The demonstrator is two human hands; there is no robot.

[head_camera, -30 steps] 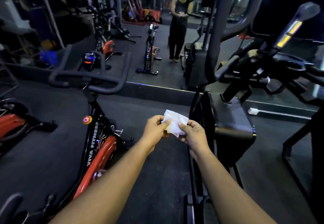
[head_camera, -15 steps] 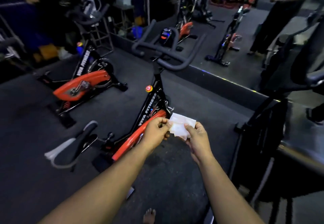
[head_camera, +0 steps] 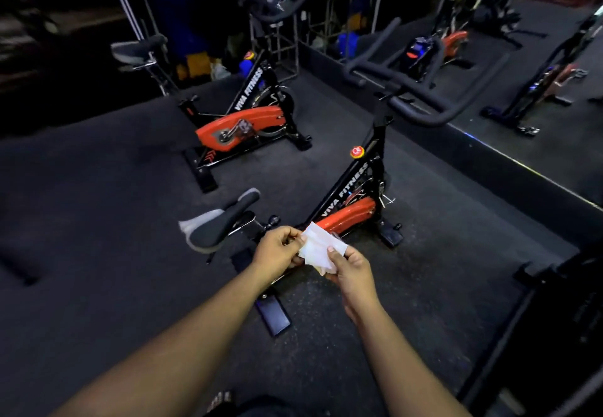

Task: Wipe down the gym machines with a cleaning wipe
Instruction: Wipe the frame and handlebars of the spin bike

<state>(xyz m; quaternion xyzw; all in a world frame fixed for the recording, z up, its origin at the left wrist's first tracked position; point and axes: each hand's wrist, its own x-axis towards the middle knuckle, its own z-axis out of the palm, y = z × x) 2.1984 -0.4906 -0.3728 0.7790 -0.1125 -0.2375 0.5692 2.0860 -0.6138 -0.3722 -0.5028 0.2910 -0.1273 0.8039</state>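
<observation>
- Wipe (head_camera: 321, 248) is sitting between both hands, above the floor and in front of the near bike's red guard (head_camera: 350, 217), touching no machine yet.
- Left hand (head_camera: 277, 250) is pinching the wipe's left edge, fingers curled in around it; the fingertips themselves are hidden behind the knuckles.
- Right hand (head_camera: 350, 269) is gripping the lower right part, with the thumb (head_camera: 332, 253) pressing flat on top of the sheet.
- Judging by the bunched, layered look, the wipe is being unfolded or refolded, so the step in hand is readying it, not wiping.
- Doing this well is likely meaning pulling the two edges gently apart, so a thin damp sheet is opening without tearing, then folding it into a flat pad that is filling the palm.
- One hand should be ending up holding the pad alone, leaving the other free to be steadying a part.
- Saddle (head_camera: 222, 224) is lying just left of the hands and looks the closest surface; starting there seems sensible.
- Handlebars (head_camera: 421, 103) are standing further ahead and higher, calling for a wrap-around grip along each tube.
- Second bike (head_camera: 241, 123) is waiting well apart, towards the back left, and a mirror (head_camera: 522, 57) is running along the right.
- Dropping the wipe on the gritty floor (head_camera: 98, 221) is the main risk while both hands are fiddling.
</observation>
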